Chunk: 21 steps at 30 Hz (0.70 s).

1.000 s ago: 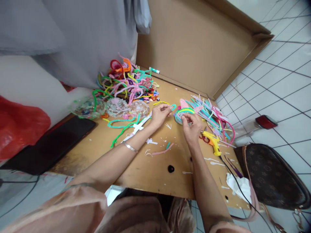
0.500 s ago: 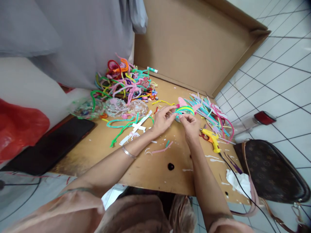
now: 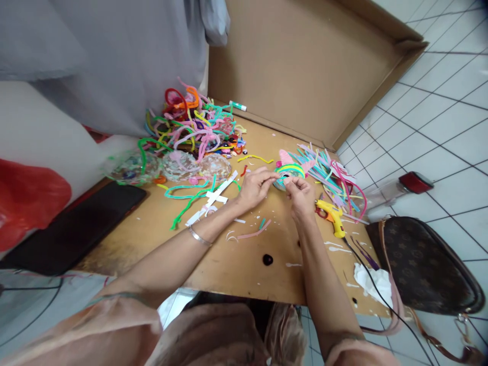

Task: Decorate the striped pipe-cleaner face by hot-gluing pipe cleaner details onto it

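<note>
My left hand (image 3: 256,186) and my right hand (image 3: 301,194) meet over a small round piece wrapped in green, yellow and pink pipe cleaners (image 3: 288,173) on the wooden board (image 3: 229,259). Both hands pinch at it with closed fingers. A silver bangle (image 3: 198,237) sits on my left wrist. A yellow glue gun (image 3: 332,215) lies just right of my right hand. Straight pipe cleaners (image 3: 331,175) in blue, pink and green are heaped behind it.
A tangle of coloured pipe cleaners (image 3: 190,124) fills the board's far left, with clear plastic domes (image 3: 179,165) in front. A black phone (image 3: 76,226), red bag (image 3: 26,201), brown handbag (image 3: 427,264), cardboard panel (image 3: 305,66) and white tissue (image 3: 371,282) surround the board.
My left hand has moved right from the loose yellow pipe cleaner to join my right hand on the wrapped round piece. The view has shifted slightly.
</note>
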Motion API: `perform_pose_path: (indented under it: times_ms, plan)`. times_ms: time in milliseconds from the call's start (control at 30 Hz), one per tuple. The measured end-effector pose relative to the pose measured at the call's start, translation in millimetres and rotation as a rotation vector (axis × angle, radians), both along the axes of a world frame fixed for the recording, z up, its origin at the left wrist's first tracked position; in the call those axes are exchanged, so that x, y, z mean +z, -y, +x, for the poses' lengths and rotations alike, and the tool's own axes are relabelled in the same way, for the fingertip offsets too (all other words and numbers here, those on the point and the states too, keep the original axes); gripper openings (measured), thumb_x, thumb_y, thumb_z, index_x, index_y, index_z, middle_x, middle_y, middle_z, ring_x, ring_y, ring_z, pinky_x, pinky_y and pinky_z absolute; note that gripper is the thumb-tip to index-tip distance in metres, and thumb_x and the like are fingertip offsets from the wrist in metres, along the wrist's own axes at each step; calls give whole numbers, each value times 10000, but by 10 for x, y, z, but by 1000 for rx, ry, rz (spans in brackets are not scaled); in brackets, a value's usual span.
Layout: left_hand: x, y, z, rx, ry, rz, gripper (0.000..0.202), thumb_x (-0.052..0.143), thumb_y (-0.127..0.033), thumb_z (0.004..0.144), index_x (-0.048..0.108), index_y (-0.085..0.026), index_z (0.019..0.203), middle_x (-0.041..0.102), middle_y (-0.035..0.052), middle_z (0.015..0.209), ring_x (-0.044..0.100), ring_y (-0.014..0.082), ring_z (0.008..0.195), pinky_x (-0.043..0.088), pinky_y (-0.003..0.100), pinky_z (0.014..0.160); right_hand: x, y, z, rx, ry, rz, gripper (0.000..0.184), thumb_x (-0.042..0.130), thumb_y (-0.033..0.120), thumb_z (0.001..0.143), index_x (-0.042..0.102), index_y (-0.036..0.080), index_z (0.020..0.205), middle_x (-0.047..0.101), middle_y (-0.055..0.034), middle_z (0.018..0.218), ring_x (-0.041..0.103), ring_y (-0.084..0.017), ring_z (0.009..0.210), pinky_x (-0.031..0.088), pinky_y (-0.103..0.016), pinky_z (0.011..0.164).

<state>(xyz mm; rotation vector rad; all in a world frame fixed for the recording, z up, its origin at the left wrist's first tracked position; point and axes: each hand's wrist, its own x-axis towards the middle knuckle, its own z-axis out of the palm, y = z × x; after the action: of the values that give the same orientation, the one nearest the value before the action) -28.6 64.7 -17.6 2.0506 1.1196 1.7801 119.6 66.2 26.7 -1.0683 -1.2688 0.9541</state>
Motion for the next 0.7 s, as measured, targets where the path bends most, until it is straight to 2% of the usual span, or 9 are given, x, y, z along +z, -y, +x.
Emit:
perform_pose_path:
  times_ms: [367,600,700]
  plan:
    - [-47,-29,-13,-25,-31,60,275,519,-228,1016,788,-173,1015,691,50,786,623,148,724,493,269,698,57,21,-13,-40,2,-34,255,731,428,526,631,202,589,459,80,464,400,-90,501,405,-271,568]
    - [-82,-44,-6,-6,0,23,226,578,-215,978,800,-171,988,727,54,800,647,150,728,500,267,707,-11,-2,-10,-32,13,-39,267,737,441,559,613,207,597,442,82,465,448,-104,515,420,-277,588]
    - [-58,-16,7,-18,29,-33,221,588,-235,972,801,-178,982,765,70,867,683,164,793,525,282,761,-40,-11,-13,-41,4,-36,261,743,431,566,617,204,593,450,84,465,463,-102,511,444,-279,605]
